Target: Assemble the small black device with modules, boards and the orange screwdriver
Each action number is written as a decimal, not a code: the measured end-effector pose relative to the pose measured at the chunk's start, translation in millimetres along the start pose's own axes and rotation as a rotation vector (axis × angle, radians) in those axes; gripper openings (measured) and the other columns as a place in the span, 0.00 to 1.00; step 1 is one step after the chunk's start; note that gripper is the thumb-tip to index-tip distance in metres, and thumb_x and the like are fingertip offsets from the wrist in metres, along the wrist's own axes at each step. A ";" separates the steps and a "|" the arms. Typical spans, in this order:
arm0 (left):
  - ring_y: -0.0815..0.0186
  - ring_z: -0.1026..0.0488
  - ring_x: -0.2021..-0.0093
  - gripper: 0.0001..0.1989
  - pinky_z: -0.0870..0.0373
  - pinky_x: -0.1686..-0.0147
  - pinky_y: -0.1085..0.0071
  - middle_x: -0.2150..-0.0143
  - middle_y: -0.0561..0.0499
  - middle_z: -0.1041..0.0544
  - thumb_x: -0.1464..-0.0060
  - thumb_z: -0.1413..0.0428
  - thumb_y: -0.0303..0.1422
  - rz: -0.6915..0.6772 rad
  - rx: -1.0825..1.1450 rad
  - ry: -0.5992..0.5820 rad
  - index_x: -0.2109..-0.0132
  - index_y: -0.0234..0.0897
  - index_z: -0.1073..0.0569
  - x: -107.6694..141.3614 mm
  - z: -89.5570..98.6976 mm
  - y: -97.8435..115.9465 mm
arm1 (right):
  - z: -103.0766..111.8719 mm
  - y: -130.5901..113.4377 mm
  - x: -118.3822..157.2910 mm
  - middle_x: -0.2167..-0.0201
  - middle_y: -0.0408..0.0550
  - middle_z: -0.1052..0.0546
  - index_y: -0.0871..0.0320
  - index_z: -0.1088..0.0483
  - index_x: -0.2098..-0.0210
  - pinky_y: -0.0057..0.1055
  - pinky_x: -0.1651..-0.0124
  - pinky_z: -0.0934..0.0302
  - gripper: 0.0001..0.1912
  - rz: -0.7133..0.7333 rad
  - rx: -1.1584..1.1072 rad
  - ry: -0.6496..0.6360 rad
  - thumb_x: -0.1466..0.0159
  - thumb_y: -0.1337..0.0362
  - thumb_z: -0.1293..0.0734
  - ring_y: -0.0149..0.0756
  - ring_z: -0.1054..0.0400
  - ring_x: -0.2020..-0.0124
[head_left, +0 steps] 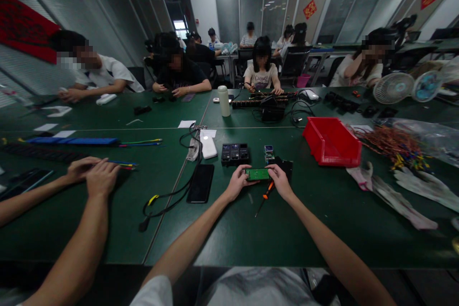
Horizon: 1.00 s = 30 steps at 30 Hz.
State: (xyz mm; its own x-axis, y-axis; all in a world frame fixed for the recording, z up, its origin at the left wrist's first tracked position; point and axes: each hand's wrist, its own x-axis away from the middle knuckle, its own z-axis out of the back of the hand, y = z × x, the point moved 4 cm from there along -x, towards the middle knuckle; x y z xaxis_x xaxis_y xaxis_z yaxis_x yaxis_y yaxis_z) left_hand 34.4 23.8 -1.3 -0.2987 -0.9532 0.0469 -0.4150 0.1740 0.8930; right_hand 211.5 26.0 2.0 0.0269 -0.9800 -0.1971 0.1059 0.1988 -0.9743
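Note:
Between my two hands is a green circuit board, held level just above the table. My left hand grips its left end, and my right hand grips its right end. Below the board lies a screwdriver with an orange and black handle, its tip toward me. A flat black piece rests partly behind my right hand. Just beyond the board sit a black case with several compartments and a small upright electronic part.
A red bin, gloves and a bundle of copper-coloured wires lie to the right. On the left are a phone, a black cable and a white device. A co-worker's hands handle wires at far left.

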 end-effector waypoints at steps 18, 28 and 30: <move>0.64 0.30 0.57 0.19 0.30 0.53 0.55 0.56 0.48 0.32 0.51 0.43 0.37 -0.061 -0.072 -0.067 0.52 0.36 0.34 2.8 -3.7 3.4 | -1.8 3.5 0.1 0.67 0.46 0.30 0.56 0.34 0.59 0.32 0.63 0.37 0.14 0.007 0.014 -0.044 0.41 0.56 0.38 0.37 0.33 0.64; 0.61 0.29 0.56 0.17 0.30 0.54 0.54 0.54 0.46 0.31 0.52 0.43 0.35 -0.035 -0.045 -0.054 0.54 0.35 0.32 -0.2 -1.6 0.0 | -2.2 6.7 -1.2 0.64 0.47 0.28 0.55 0.33 0.58 0.32 0.61 0.37 0.14 -0.010 -0.022 -0.048 0.41 0.55 0.38 0.39 0.32 0.61; 0.60 0.30 0.56 0.17 0.30 0.54 0.54 0.54 0.46 0.31 0.51 0.43 0.35 -0.041 -0.040 -0.061 0.54 0.35 0.32 -0.1 -1.8 0.5 | -2.4 7.6 -1.7 0.65 0.47 0.27 0.56 0.33 0.58 0.31 0.63 0.37 0.15 -0.026 -0.043 -0.051 0.41 0.55 0.37 0.38 0.32 0.62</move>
State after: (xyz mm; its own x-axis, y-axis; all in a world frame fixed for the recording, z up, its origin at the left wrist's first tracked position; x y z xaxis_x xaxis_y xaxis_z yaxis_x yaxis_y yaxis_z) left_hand 35.7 23.6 0.0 -0.3348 -0.9422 -0.0162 -0.3937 0.1242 0.9108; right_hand 209.9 29.1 -5.3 0.0757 -0.9831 -0.1667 0.0643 0.1716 -0.9831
